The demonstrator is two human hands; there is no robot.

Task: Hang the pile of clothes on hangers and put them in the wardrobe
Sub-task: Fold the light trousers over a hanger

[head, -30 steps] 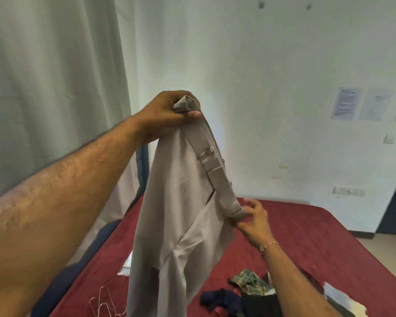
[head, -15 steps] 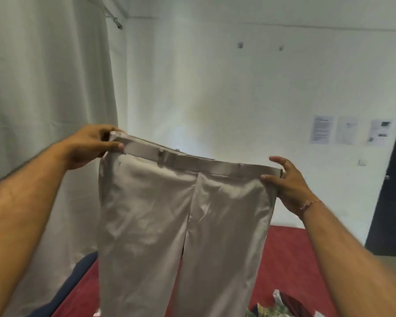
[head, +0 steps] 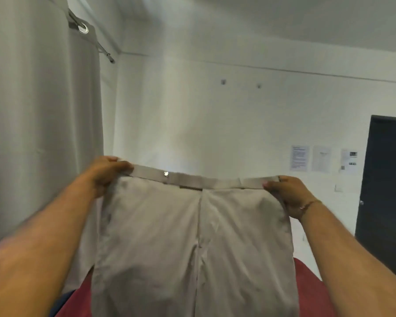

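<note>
A bed (head: 311, 291) with a dark red cover is lying low in the view, showing only at the bottom on either side of the hanging cloth; a strip of blue is edging its left side. Behind it a white wall (head: 192, 115) is running across the room, with three sheets of paper (head: 299, 158) stuck to it at the right and two small fittings higher up. A dark door (head: 384, 179) is standing at the far right. A pale curtain (head: 39, 122) is hanging down the left side from a rod (head: 103, 51), its metal eyelet catching light near the top.

The beige trousers (head: 192, 248) are being held up in the air in front of the wall, waistband level and stretched flat, legs dropping out of the bottom of the view over the bed. A metal button is shining on the waistband left of centre. The left hand (head: 106, 172) is pinching the left end of the waistband, fingers curled over its top edge. The right hand (head: 286, 193) is pinching the right end, thumb on the near face; a thin bracelet (head: 310, 203) is sitting on that wrist.

The left edge of the trousers is hanging just beside the curtain folds. To the right, open air is lying between the trousers and the door, and the space above the waistband is free up to the ceiling.
</note>
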